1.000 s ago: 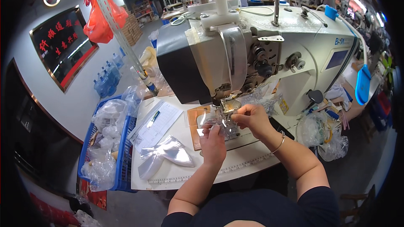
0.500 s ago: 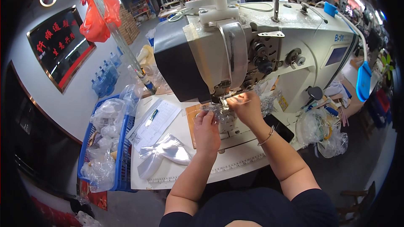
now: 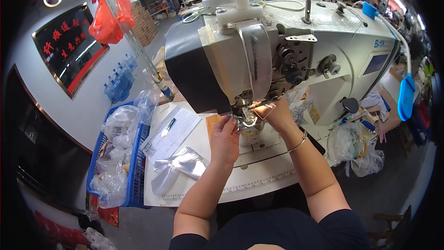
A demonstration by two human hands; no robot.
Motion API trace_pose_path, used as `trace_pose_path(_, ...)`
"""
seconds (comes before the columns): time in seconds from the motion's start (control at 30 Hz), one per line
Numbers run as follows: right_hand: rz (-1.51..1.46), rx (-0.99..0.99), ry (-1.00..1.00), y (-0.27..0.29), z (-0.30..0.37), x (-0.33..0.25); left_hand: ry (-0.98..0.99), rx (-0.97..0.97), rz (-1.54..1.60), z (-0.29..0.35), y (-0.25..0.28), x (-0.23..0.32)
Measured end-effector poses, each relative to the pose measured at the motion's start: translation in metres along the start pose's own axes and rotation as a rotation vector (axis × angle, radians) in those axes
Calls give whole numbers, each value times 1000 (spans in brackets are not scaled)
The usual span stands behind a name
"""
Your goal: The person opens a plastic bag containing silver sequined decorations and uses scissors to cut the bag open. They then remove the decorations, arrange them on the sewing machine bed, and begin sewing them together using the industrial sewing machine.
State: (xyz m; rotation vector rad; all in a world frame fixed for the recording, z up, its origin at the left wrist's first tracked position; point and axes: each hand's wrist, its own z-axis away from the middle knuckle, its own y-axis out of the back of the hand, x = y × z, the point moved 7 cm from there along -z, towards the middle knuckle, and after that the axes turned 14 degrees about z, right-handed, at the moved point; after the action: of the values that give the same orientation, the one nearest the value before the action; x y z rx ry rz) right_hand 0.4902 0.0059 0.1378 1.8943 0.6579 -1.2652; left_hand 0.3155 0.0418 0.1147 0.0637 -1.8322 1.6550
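A large white sewing machine (image 3: 333, 60) with a dark front cover stands on the table before me. Under its head, in the lamp light by the needle, lies a crumpled clear plastic piece (image 3: 247, 121). My left hand (image 3: 225, 140) pinches the left edge of this plastic between thumb and fingers. Just right of the needle is my right hand (image 3: 277, 116), its fingers curled and partly hidden under the machine head. What those fingers hold cannot be made out. A bangle (image 3: 298, 142) circles my right wrist.
Left on the white table (image 3: 185, 193) lie folded clear plastic sheets (image 3: 180, 169) and a paper form (image 3: 171, 132) with a pen on it. A blue basket (image 3: 138, 166) of plastic bags stands beside the table. A dark phone (image 3: 316, 141) shows behind my right forearm. More plastic (image 3: 349, 141) bulges at the right.
My left hand has moved slightly up, closer to the needle. My right hand has gone a little farther in beside the machine head, and its forearm now covers more of the phone.
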Motion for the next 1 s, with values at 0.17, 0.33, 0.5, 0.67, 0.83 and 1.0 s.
trace_pose_path(0.17,108,3,-64,3,-2,12,10,-30,-28,-2,0,2)
trace_pose_path(0.33,19,9,-4,1,-3,9,8,-45,-40,-5,3,2)
trace_pose_path(0.5,35,21,7,0,-5,12,0,-45,-33,-7,4,1)
trace_pose_path(0.67,79,49,35,0,0,-8,-21,-11,-29,-11,6,4)
trace_pose_path(0.83,230,34,64,-4,-12,20,-15,-34,-37,-7,0,3)
trace_pose_path(1.0,266,29,58,-4,-14,23,-16,-54,-8,-7,-3,2)
